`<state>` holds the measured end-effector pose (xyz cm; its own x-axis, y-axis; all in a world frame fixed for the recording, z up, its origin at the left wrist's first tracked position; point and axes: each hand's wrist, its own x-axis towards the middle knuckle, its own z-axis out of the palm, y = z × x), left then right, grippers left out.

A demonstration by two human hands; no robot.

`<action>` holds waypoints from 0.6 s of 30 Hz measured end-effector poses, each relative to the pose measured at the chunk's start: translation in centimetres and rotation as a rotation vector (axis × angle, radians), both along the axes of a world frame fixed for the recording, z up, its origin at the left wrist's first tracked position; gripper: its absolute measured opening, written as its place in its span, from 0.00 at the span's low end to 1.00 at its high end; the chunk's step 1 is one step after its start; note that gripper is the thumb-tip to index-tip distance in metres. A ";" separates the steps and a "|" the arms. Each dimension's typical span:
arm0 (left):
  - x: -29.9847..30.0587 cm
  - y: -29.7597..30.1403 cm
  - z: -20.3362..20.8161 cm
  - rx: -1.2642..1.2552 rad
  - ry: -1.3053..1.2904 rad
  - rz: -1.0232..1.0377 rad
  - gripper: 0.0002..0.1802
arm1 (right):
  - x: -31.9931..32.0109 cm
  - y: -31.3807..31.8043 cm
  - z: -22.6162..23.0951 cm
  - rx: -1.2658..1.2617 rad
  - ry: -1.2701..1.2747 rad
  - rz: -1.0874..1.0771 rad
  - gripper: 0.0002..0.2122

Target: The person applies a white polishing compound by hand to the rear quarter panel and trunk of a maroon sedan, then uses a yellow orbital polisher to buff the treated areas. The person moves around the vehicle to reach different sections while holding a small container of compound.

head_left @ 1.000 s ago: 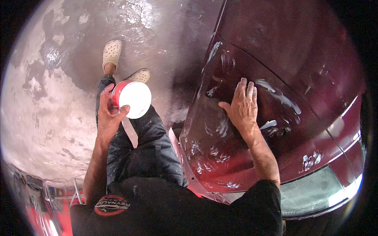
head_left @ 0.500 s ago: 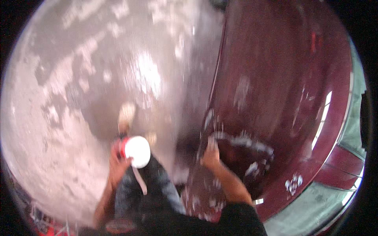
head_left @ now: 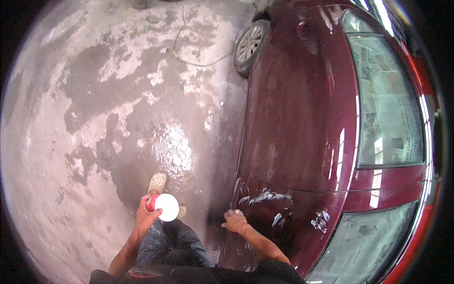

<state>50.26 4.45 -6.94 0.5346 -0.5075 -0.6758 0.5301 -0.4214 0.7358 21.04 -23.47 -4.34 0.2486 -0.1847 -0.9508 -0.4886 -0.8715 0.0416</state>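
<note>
My left hand (head_left: 147, 214) is wrapped round a small red tub (head_left: 152, 203), held out in front of my legs. The tub's round white top (head_left: 167, 207) faces up; whether that is a lid or white contents I cannot tell. Low beside the dark maroon car (head_left: 288, 128), my right hand (head_left: 235, 221) has its fingers apart, with whitish smears on the fingertips. I see nothing held in it. Streaks of white paste (head_left: 267, 196) lie on the car's side panel just beyond that hand. Another white smear (head_left: 320, 221) sits higher on the panel, nearer the window.
A wheel (head_left: 250, 43) stands at the car's far end. Newsprint shows at the front side window (head_left: 388, 118) and the rear one (head_left: 364, 241). A thin hose or cable (head_left: 201, 64) trails over the stained, wet concrete floor (head_left: 85, 156). My feet wear beige clogs (head_left: 157, 181).
My right hand has come off the smeared panel toward the car's lower edge. The view has tilted up, bringing the wheel and windows in. The tub stays in my left hand.
</note>
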 end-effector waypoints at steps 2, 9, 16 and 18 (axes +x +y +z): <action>-0.2 -0.2 3.0 0.026 0.090 -0.011 0.41 | 2.0 2.6 1.8 0.051 -0.452 -0.131 0.35; -3.8 -1.8 7.4 -0.118 0.247 -0.147 0.45 | 7.7 10.3 14.5 0.301 -0.882 -0.238 0.31; -5.5 -6.3 14.6 -0.097 0.247 -0.470 0.43 | 1.6 12.5 18.1 0.106 -1.163 -0.444 0.17; -5.4 -8.3 16.5 -0.136 0.219 -0.526 0.43 | 1.1 11.9 17.6 0.030 -1.290 -0.426 0.15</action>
<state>44.91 -3.84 9.53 0.0428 -0.7566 -0.6525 0.4208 -0.5787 0.6986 22.11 -11.60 13.25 0.8864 -0.4537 -0.0921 -0.3946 -0.6365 -0.6627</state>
